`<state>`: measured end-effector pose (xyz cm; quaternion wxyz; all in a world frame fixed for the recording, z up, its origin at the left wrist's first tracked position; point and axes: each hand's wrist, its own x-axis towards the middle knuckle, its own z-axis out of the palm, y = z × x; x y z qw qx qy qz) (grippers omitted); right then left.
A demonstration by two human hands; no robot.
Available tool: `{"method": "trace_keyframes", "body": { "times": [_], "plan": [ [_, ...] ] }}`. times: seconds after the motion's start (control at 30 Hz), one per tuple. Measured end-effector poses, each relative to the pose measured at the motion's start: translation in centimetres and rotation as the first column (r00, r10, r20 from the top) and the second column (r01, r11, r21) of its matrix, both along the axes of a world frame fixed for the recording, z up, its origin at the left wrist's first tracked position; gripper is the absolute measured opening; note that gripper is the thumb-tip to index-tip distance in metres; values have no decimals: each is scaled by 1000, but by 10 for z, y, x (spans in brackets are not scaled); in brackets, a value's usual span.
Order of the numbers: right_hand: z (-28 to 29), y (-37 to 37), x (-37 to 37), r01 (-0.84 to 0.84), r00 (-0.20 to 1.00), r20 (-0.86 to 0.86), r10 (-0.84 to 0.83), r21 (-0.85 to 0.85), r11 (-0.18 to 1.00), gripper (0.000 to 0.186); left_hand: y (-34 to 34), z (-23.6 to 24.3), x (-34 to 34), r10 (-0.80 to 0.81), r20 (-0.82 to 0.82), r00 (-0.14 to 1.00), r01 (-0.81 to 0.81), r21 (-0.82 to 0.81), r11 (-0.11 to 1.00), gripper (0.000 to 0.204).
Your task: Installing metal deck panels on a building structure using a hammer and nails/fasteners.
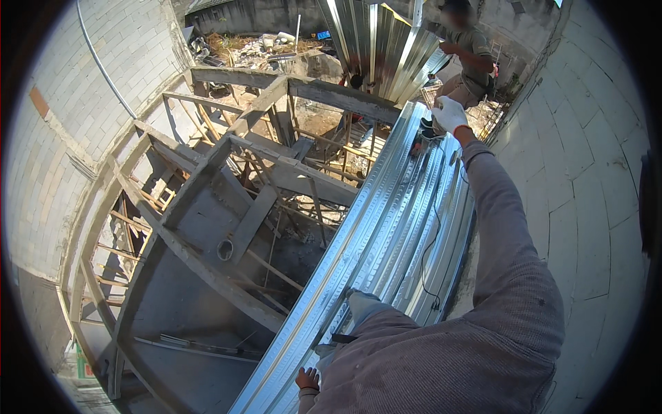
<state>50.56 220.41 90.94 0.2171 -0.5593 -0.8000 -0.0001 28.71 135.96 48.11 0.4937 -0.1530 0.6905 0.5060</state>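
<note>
My right hand [451, 116], in a white glove with an orange cuff, reaches far forward over the sheets. Its fingers bend downward but merge in the bright light, so their grip is unclear. Just below it, a dark power tool with a red part [417, 145] rests on the ribbed metal decking sheets [386, 228]. A black cord [436, 238] trails back from there, ending in a plug. My left hand [307, 377], bare, is low by the near left edge of the sheets. Its fingers are apart, and nothing shows in them.
Left of the sheets, concrete beams [207, 172] frame deep openings with wooden props. A block wall [593, 186] rises on the right. Ahead, a co-worker [469, 62] stands beside upright metal sheets [372, 48]; another person's dark head [356, 81] shows below. My shoe [362, 303] stands on the decking.
</note>
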Motion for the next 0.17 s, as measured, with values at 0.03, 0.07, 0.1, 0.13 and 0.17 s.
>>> {"method": "trace_keyframes", "body": {
  "times": [0.03, 0.07, 0.1, 0.13, 0.17],
  "plan": [
    [1, -1, 0, 0, 1000, -1, 0, 2, 1000, 51, 0, -1, 0, -2, 1, 1000, 2, 5, 1000, 57],
    [3, -3, 0, -13, 1000, -20, 13, 4, 1000, 51, -1, -2, 1, -3, 3, 1000, 3, 7, 1000, 57],
    [5, -5, 0, -26, 999, -39, 26, 6, 1000, 51, -3, -2, 1, -3, 6, 1000, 3, 9, 1000, 57],
    [8, -7, -1, -9, 999, -32, 9, -17, 1000, 51, -5, -3, 2, -4, 8, 1000, 3, 11, 1000, 58],
    [12, -8, -2, 8, 1000, -24, -9, -40, 999, 51, -6, -3, 3, -4, 11, 1000, 4, 14, 1000, 58]
  ]
}}
